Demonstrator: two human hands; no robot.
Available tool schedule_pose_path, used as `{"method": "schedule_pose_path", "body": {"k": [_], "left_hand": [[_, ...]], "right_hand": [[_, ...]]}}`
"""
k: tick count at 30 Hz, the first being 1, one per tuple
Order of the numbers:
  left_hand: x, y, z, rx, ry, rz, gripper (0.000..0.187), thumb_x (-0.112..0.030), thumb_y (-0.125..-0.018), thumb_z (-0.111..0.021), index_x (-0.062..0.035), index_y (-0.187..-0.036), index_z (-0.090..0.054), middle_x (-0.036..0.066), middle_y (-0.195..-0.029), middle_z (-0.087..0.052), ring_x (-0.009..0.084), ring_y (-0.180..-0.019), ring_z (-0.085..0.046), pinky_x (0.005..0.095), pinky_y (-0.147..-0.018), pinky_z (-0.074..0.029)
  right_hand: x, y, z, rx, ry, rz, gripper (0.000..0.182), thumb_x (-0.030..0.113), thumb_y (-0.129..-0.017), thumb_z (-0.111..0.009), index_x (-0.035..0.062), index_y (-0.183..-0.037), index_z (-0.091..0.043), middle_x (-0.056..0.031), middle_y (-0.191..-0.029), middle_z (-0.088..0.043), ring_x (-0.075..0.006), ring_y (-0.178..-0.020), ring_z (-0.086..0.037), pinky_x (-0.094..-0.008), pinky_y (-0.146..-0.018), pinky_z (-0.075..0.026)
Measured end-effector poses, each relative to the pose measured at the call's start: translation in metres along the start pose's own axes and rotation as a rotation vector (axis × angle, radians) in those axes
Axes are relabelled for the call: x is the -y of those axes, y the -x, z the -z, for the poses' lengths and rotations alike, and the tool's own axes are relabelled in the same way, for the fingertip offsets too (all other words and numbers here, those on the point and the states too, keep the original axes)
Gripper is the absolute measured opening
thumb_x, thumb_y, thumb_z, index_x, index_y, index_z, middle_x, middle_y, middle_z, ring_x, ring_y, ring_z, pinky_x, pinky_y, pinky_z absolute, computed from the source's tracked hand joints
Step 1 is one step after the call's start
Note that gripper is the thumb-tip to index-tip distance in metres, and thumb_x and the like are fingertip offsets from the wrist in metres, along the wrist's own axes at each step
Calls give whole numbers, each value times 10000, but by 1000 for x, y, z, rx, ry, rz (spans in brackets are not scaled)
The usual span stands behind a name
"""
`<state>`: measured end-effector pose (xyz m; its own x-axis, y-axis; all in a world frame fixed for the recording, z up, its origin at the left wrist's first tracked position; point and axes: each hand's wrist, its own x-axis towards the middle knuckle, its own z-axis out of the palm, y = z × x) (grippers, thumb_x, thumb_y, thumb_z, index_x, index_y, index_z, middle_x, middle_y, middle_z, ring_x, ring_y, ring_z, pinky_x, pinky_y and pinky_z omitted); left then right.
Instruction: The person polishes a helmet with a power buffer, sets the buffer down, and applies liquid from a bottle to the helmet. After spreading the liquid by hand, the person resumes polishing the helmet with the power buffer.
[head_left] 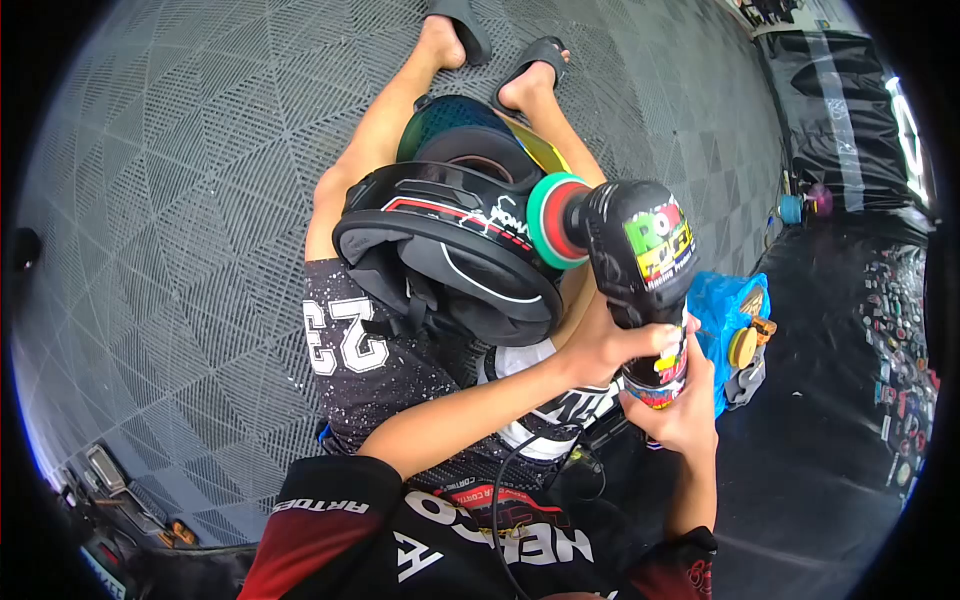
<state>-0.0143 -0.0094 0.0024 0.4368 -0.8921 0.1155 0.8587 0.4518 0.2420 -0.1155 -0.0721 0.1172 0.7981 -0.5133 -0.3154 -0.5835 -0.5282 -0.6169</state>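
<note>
Gripping polisher (628,235), left hand (608,348) and right hand (688,408) fingers (652,340) wrapped round handle (652,374); long axis up view, pad (548,222) facing helmet (450,225)

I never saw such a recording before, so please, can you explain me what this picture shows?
There is no robot here: a seated person works with two bare hands. The only picture comes from a camera on the head, looking forward and down. The left hand and right hand both hold a power tool with a round pad. The pad is at the side of a black helmet in the lap. A blue bag is at the right, on the grey-black ground.
</note>
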Motion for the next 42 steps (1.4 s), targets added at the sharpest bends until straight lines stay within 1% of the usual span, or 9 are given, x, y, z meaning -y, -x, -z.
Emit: {"method": "schedule_pose_path", "body": {"k": [5,11,14,21,23,27,35,36,42], "left_hand": [[14,2,-1,31,-84,-68,467,-140,-811,-736,39,-1208,-569,118,-1038,-683,199,-1006,-662,377,-963,-513],[32,-4,8,15,-5,147,530,-144,-813,-748,26,-1265,-529,121,-1092,-665,185,-1013,-656,354,-915,-538],[47,7,7,41,-148,2,601,-136,-819,-759,23,-1322,-472,118,-1119,-655,183,-1034,-648,360,-928,-534],[59,-4,13,-3,-158,87,574,-106,-800,-749,27,-1294,-490,106,-1067,-663,174,-988,-663,342,-885,-548],[54,-12,18,-6,-109,133,423,-148,-820,-734,40,-1173,-597,168,-1115,-680,248,-1071,-656,408,-974,-514],[49,-28,24,-30,-140,140,357,-99,-821,-695,56,-1131,-608,176,-1060,-697,250,-1011,-681,402,-926,-549],[44,-3,11,-47,-262,111,391,-157,-811,-723,53,-1126,-626,178,-1063,-704,250,-1019,-681,401,-943,-534],[47,1,14,1,-276,121,547,-115,-813,-751,27,-1271,-488,112,-1064,-660,189,-1000,-662,361,-910,-539],[47,17,8,11,-276,94,629,-114,-809,-752,29,-1337,-442,117,-1097,-650,186,-1026,-654,362,-930,-532]], "right_hand": [[-28,5,5,36,-8,121,815,87,-629,-800,-106,-1338,-446,-124,-934,-717,-171,-849,-716,-300,-774,-557],[-45,13,-2,-30,-88,-33,784,85,-622,-803,-96,-1306,-465,-126,-915,-719,-181,-824,-723,-302,-759,-559],[-70,19,2,1,-66,111,786,107,-599,-806,-87,-1288,-482,-136,-913,-722,-209,-828,-737,-303,-754,-562],[-94,21,-6,-59,-196,5,817,86,-601,-801,-82,-1328,-468,-117,-960,-706,-166,-852,-706,-303,-788,-553],[-90,13,-8,-67,-208,-19,816,78,-610,-797,-87,-1335,-460,-118,-955,-704,-162,-845,-700,-301,-787,-550],[-88,-2,-8,-96,-226,-26,748,58,-629,-784,-81,-1299,-481,-101,-928,-702,-134,-819,-678,-290,-765,-542],[-87,20,-15,-69,-284,-40,763,67,-622,-792,-76,-1304,-482,-98,-959,-697,-143,-868,-689,-296,-791,-544],[-88,23,-15,-49,-266,-20,791,62,-625,-790,-90,-1329,-463,-105,-995,-696,-139,-893,-679,-295,-810,-539],[-88,36,-20,-49,-257,41,815,76,-612,-794,-91,-1334,-456,-127,-998,-704,-164,-884,-697,-305,-826,-541]]}}
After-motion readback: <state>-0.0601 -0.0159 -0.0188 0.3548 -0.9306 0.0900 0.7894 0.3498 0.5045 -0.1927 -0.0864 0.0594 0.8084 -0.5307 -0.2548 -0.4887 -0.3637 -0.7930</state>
